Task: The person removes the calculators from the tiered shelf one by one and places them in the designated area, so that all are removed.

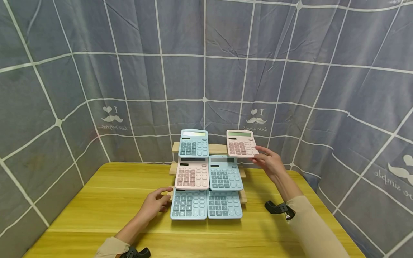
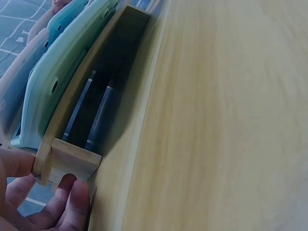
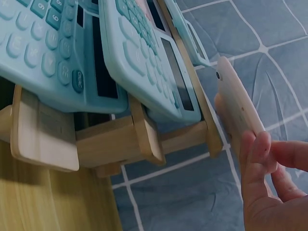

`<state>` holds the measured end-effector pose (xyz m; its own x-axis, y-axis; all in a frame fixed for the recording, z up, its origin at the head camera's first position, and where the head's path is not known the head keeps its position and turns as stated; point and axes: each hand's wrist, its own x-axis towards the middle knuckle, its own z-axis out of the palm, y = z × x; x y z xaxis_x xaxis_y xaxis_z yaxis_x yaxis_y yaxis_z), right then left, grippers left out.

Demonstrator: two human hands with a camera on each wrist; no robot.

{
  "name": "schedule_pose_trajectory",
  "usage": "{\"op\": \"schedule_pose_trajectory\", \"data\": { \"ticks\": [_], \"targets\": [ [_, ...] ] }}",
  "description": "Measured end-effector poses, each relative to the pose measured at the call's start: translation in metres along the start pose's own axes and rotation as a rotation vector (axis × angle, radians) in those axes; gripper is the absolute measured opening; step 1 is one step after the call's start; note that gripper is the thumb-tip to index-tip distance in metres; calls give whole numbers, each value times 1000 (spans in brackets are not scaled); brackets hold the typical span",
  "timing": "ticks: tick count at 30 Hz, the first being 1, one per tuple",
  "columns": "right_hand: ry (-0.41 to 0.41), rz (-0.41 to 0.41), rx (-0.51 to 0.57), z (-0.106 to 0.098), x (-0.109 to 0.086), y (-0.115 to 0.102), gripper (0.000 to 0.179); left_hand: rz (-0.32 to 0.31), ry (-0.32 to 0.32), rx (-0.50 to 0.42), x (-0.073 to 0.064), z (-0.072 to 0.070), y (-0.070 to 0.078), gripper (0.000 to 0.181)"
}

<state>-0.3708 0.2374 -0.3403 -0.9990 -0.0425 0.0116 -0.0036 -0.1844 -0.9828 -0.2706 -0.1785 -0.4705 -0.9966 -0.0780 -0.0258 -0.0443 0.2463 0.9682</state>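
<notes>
Right hand (image 1: 269, 163) pinched on the upper pink calculator (image 1: 240, 143), left hand (image 1: 154, 204), lower, curled round the wooden rack (image 1: 217, 148).

I sit or stand in a small curtained-off nook; whether it belongs to a home, a shop or an office, I cannot tell. A grey curtain (image 1: 142, 77), checked in white, hangs ahead of me and along both sides, printed with moustaches (image 1: 112, 118), hearts (image 1: 107, 109) and reversed lettering, like household fabric. My worktop (image 1: 119, 184) has yellowish wood grain, and its wooden rack (image 1: 217, 148) shows calculators (image 1: 224, 175) in tiers, rather like a shop display.
</notes>
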Motion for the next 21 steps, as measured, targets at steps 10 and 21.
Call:
{"op": "schedule_pose_trajectory", "data": {
  "ticks": [10,21],
  "targets": [
    [3,15,0,-14,-3,-3,60,0,-1,-10,-1,2,0,33],
    [15,6,12,-26,-6,-1,59,-13,9,-15,-3,3,-1,34]
  ]
}}
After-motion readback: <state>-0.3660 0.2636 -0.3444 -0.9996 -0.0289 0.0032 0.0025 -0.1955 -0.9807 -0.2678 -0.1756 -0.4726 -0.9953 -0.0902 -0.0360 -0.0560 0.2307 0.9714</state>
